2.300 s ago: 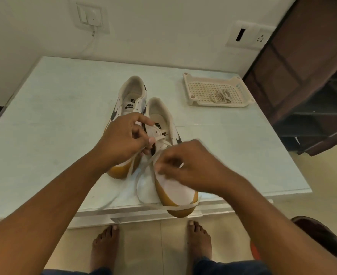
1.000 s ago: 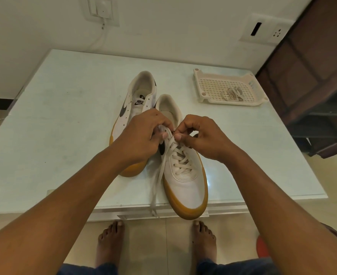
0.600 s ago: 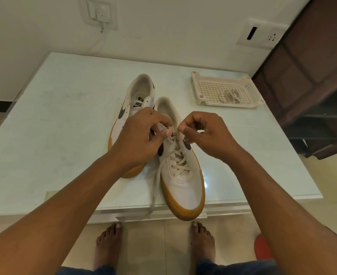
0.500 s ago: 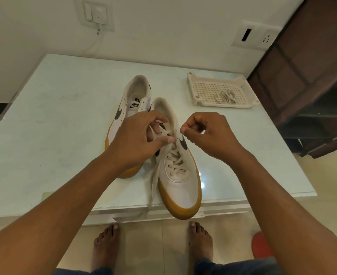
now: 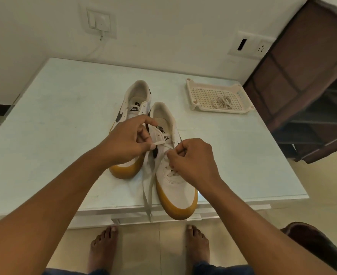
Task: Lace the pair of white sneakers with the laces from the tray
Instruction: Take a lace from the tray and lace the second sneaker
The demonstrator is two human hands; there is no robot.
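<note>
Two white sneakers with tan soles stand side by side on the pale table (image 5: 44, 135). The right sneaker (image 5: 175, 187) is partly laced and its toe juts past the table's front edge. The left sneaker (image 5: 136, 100) behind it shows bare eyelets. My left hand (image 5: 124, 143) pinches a white lace (image 5: 149, 187) at the right sneaker's upper eyelets; the lace's loose ends hang down over the table edge. My right hand (image 5: 191, 161) pinches the lace on the other side of the same shoe. A second lace (image 5: 222, 102) lies bundled in the cream tray (image 5: 195, 96).
The tray sits at the table's far right. A dark wooden shelf (image 5: 312, 86) stands right of the table. Wall switch plates (image 5: 101, 22) are behind. My bare feet (image 5: 104, 249) are on the tiled floor below the front edge.
My right hand has dropped from beside the tongue to the eyelets lower on the right sneaker. My left hand has kept its pinch on the lace. The camera shifted slightly.
</note>
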